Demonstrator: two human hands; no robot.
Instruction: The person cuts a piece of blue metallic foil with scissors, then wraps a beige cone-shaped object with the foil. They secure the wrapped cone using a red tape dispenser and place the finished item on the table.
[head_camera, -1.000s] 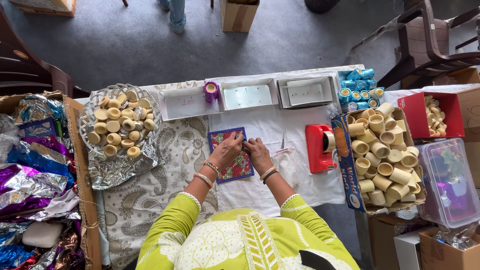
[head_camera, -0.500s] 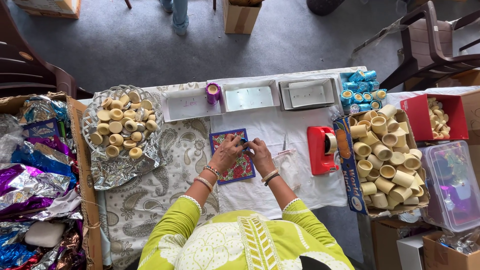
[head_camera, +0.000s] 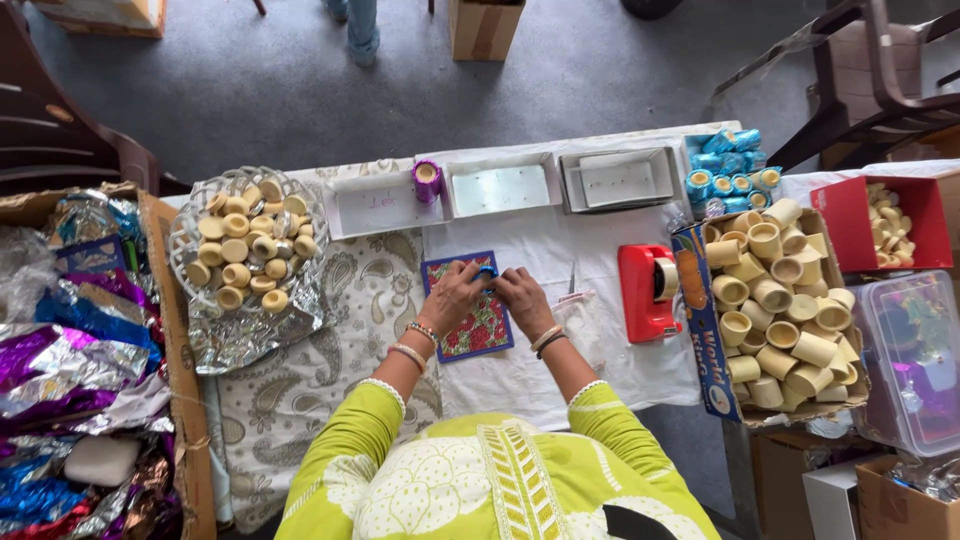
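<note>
Both of my hands meet over a small square mat with a red floral pattern and blue border (head_camera: 482, 332) on the white tablecloth. My left hand (head_camera: 450, 297) and my right hand (head_camera: 522, 295) pinch a small blue foil-covered cup (head_camera: 486, 271) between their fingertips. Bangles sit on both wrists. Most of the blue piece is hidden by my fingers.
A glass bowl of cream cups (head_camera: 246, 249) stands left on foil. A cardboard box of cream cups (head_camera: 780, 310) sits right, beside a red tape dispenser (head_camera: 648, 291). Blue wrapped cups (head_camera: 728, 175), a purple one (head_camera: 427, 180) and white trays (head_camera: 500, 187) line the far edge. Foil sheets (head_camera: 70, 380) fill a box at left.
My hands have stayed over the mat, fingers shifting slightly around the blue piece. Nothing else on the table has moved.
</note>
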